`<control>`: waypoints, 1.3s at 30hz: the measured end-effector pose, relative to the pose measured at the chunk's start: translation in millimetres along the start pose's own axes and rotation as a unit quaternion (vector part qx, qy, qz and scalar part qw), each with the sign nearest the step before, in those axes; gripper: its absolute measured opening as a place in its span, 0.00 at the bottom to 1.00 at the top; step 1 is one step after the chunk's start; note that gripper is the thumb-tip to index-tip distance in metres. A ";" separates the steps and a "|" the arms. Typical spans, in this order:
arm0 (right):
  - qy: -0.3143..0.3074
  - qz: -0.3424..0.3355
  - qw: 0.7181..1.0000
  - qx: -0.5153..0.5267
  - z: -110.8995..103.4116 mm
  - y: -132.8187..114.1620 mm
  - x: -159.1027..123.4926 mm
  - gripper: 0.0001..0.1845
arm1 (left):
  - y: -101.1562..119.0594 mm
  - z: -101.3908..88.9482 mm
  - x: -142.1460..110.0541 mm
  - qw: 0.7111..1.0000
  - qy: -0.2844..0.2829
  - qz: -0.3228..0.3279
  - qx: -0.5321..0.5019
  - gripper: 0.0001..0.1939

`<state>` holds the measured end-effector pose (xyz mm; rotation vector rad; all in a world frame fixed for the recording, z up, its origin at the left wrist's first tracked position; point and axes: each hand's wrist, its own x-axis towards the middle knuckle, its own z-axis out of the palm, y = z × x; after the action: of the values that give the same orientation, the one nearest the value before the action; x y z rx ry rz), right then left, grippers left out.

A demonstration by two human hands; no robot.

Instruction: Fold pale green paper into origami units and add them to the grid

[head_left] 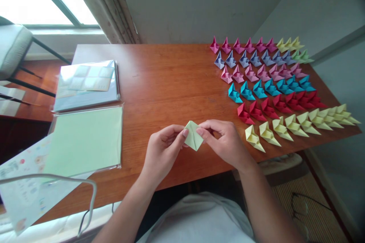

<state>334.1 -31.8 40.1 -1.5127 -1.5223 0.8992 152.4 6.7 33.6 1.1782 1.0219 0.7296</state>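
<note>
A small pale green folded paper (194,136), diamond-shaped with a crease down its middle, is held up between my two hands over the front part of the table. My left hand (165,148) pinches its left corner between thumb and fingers. At the right corner, my right hand (224,140) pinches it the same way. The fingers behind the paper are partly hidden. To the right stand rows of folded paper boats; the nearest row is yellow (268,134), with red (269,109), blue (259,90), pink (251,73), purple (244,59) and magenta (238,46) rows behind it.
A pack of light green paper (88,140) lies on the wooden table (162,79) at left. Behind it is a wrapped stack (67,97) with a card (91,78) on top. A printed sheet (25,182) and a grey bent tube (92,201) are at lower left.
</note>
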 end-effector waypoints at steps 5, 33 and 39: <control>0.027 0.009 0.999 0.029 6.0 4.4 2.6 0.08 | -5.4 -1.0 -0.7 0.996 -0.036 0.028 0.081 0.14; 0.004 -0.132 0.959 -0.251 6.9 37.2 -7.9 0.09 | -21.5 5.4 0.3 0.732 -0.063 0.371 0.568 0.12; -0.003 -0.150 0.937 -0.316 8.5 35.3 -19.6 0.10 | -22.4 2.2 -4.0 0.726 -0.058 0.380 0.570 0.15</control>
<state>341.4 -49.7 3.7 -1.6285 -2.1023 0.2332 151.8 -3.4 13.1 2.8024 0.8220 0.5816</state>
